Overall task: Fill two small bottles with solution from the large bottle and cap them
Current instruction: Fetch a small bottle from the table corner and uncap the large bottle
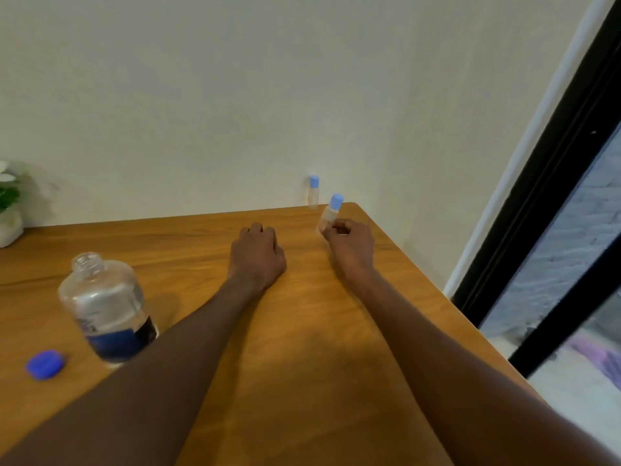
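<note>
The large clear bottle [104, 307] with a dark blue label stands uncapped at the near left of the wooden table [302, 331]. Its blue cap [44, 364] lies on the table to its left. One small clear bottle [313, 192] with a light blue cap stands upright at the table's far edge by the wall. My right hand [349, 242] grips a second small capped bottle [330, 212], tilted, near the far right corner. My left hand [257, 253] rests knuckles-up on the table, fingers curled, holding nothing that I can see.
A white pot with a green plant [8, 210] sits at the far left of the table. The table's right edge runs diagonally beside a dark-framed window or door [554, 196]. A plain wall stands right behind the table.
</note>
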A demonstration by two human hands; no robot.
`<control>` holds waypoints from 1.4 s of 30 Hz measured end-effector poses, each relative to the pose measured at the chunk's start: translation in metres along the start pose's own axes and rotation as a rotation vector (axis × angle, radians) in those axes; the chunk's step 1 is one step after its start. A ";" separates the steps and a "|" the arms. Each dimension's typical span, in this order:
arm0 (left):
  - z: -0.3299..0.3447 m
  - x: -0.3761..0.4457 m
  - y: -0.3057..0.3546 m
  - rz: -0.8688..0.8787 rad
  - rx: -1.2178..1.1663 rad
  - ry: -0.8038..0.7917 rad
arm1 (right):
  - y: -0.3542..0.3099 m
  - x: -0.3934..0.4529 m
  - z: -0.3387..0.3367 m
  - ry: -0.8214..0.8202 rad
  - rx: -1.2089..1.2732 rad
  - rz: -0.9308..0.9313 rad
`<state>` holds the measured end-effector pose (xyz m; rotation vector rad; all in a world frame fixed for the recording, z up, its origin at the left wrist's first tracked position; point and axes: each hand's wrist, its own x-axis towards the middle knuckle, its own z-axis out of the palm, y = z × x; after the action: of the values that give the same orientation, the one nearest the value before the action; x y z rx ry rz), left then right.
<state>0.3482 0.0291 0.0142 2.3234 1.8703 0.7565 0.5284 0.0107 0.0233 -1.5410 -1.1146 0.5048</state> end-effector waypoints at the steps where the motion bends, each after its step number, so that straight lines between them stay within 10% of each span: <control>1: -0.006 -0.012 0.000 -0.015 -0.042 0.007 | -0.005 -0.016 -0.003 -0.015 0.005 -0.003; 15: -0.068 -0.203 -0.046 0.051 -0.117 0.052 | -0.046 -0.171 0.013 -0.201 -0.078 -0.084; 42: -0.068 -0.207 -0.051 -0.113 -0.033 0.038 | -0.043 -0.197 0.042 -0.306 -0.347 -0.190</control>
<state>0.2450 -0.1677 -0.0126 2.1778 1.9692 0.8174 0.3869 -0.1375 0.0028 -1.6648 -1.6368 0.4423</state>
